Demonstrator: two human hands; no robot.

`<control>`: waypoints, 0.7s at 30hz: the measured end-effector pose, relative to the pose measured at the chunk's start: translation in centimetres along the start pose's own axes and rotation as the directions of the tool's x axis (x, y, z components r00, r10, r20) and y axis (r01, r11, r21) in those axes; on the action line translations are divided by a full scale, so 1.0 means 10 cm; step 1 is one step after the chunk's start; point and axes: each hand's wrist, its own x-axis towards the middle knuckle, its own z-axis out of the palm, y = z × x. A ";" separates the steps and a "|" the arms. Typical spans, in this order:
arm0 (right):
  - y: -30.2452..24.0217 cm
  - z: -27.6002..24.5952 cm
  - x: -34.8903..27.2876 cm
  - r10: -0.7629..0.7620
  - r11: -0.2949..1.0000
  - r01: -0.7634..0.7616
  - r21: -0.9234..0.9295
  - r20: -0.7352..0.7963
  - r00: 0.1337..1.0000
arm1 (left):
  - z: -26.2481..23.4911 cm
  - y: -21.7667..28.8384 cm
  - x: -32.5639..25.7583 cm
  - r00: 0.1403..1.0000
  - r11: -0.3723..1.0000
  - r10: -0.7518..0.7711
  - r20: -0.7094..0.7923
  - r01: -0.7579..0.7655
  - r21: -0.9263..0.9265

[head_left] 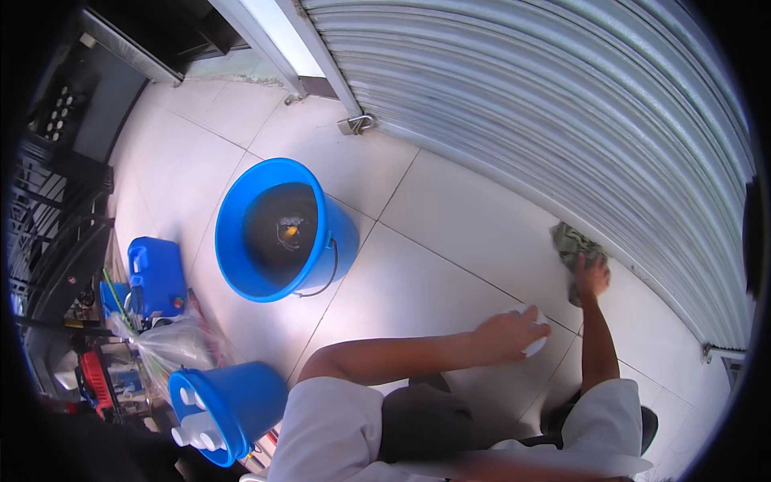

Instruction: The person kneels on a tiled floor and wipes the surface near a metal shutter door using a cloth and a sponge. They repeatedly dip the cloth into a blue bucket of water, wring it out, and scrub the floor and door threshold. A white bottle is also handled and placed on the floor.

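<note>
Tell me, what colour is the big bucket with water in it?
Bright blue bucket, seen best in the head view.

Bucket (277,233) left of hands, shutter (562,120) behind; rag (572,241) at shutter's foot

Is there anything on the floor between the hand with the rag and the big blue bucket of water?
Only the person's own left hand, resting on a small white object on the tiled floor, lies roughly on that line. Otherwise the tiles between the right hand, which presses the rag near the metal shutter, and the bucket show nothing.
</note>
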 end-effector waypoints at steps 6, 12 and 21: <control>-1.41 -0.17 -0.18 -0.319 0.946 0.304 0.113 0.142 0.937 | -0.45 -0.36 -0.61 0.941 0.982 -0.169 -0.292 0.185 0.027; -2.67 -0.22 -0.48 -0.504 0.859 0.488 0.154 0.083 0.860 | -0.90 -0.66 -1.08 0.795 0.871 -0.383 -0.470 0.480 0.101; -3.88 -0.32 -0.87 -0.519 0.822 0.513 0.247 -0.045 0.854 | -1.21 -1.06 -1.23 0.596 0.790 -0.472 -0.650 0.612 -0.012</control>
